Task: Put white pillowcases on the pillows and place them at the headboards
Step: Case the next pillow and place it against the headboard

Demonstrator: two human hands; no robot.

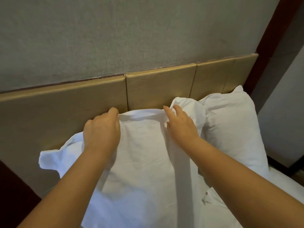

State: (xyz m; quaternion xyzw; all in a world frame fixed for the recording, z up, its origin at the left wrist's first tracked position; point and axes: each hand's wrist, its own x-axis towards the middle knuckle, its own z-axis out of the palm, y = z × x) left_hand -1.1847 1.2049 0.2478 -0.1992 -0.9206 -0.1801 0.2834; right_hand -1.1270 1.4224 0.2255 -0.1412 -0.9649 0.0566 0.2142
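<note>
Lying beneath left hand [102, 129]: pillow [144, 162]

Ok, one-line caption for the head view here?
The left hand grips and right hand rests on the top edge of a white-cased pillow at the tan headboard, beside a second pillow.

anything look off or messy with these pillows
The front pillow looks unfinished. Its left corner sticks out as a limp, crumpled flap, as if the filling does not reach it. The second pillow leans plump against the headboard. The wall edge just above the headboard looks chipped.
</note>
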